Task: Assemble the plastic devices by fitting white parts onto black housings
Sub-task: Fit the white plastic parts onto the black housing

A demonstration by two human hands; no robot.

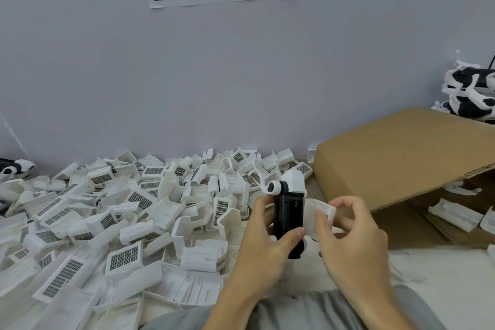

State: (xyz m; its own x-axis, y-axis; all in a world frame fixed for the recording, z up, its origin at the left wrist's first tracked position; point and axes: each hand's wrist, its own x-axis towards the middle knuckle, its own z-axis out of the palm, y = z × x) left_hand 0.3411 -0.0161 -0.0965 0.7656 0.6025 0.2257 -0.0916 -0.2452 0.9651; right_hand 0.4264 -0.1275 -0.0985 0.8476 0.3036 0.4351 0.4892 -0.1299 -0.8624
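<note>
Black housing [289, 213]: held upright just below frame centre, at about 5 o'clock, long axis vertical, so that its open right side is presented to the incoming part. A white cap with a round black lens is already carried at its top end.
Left hand [265, 244]: fingers are curled round the housing, thumb across its lower front, other fingers behind its left edge. The grip is kept low and to the left, which is judged to leave the right flank free for fitting.
White part [320, 215]: pinched by the right hand and brought against the housing's right side, touching or very nearly so; the seam is blurred, so seating cannot be confirmed.
Right hand [348, 233]: thumb and fingertips are closed on the part's edges, palm kept clear so alignment can be watched.
Pile of white parts [128, 209]: heaped at 9 o'clock, within the left hand's reach as stock.
Cardboard box [407, 153]: tilted at 3 o'clock, further white parts beneath its flap.
Finished units [471, 91]: stacked at 2 o'clock, kept well apart from loose stock.
</note>
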